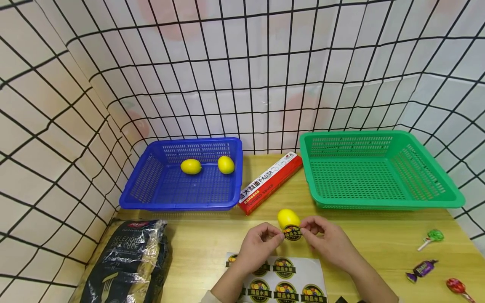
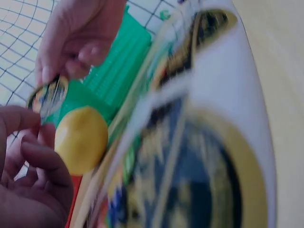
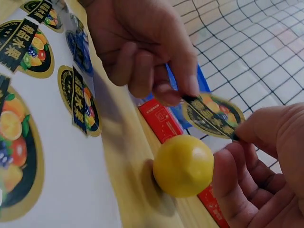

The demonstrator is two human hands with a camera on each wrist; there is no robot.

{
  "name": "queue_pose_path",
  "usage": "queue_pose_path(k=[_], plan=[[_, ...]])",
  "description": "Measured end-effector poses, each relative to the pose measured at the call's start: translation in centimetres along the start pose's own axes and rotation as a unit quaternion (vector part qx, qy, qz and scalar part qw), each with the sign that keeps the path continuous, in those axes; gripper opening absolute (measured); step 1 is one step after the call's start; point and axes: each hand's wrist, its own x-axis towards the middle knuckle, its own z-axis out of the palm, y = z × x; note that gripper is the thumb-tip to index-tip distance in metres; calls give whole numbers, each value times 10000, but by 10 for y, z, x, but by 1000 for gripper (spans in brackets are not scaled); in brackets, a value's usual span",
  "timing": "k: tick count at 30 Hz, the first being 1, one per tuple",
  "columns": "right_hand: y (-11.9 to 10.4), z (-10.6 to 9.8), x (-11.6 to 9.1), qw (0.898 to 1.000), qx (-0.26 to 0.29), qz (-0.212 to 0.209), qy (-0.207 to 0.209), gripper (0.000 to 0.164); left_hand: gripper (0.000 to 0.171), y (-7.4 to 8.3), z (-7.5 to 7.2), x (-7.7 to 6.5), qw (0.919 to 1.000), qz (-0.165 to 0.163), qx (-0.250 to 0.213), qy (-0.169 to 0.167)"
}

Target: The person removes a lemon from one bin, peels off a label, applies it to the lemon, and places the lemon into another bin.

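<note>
A round black-and-gold fruit sticker [image 1: 293,232] is stretched between both hands, just in front of a lemon [image 1: 288,218] on the table. My left hand [image 1: 260,246] pinches the sticker's left end between thumb and forefinger. Its right end is pinched the same way by my right hand [image 1: 329,240]. In the right wrist view the sticker [image 3: 213,114] is held above the lemon [image 3: 184,165], apart from it. Below the hands lies a white sheet of stickers [image 1: 299,269], partly covered by the left hand and forearm.
A blue basket [image 1: 182,206] with two lemons stands at back left, a green basket [image 1: 386,204] at back right. Between them lies a red pasta box [image 1: 270,183]. A black pasta bag [image 1: 129,256] is at left; a green lollipop [image 1: 435,235] and other sweets lie at right.
</note>
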Motion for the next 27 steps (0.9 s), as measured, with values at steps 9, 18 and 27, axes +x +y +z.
queue_pose_path(k=[9,18,27], plan=[[-8,6,21,9963,-537,-162,656,10,20,5,12,10,9899,-695,-1033,682],[-6,13,36,9936,-778,-170,806,13,15,0,12,19,9713,-1148,-1916,815],[-6,15,44,9933,-868,-54,756,19,10,-3,14,22,9635,-1231,-2208,882]])
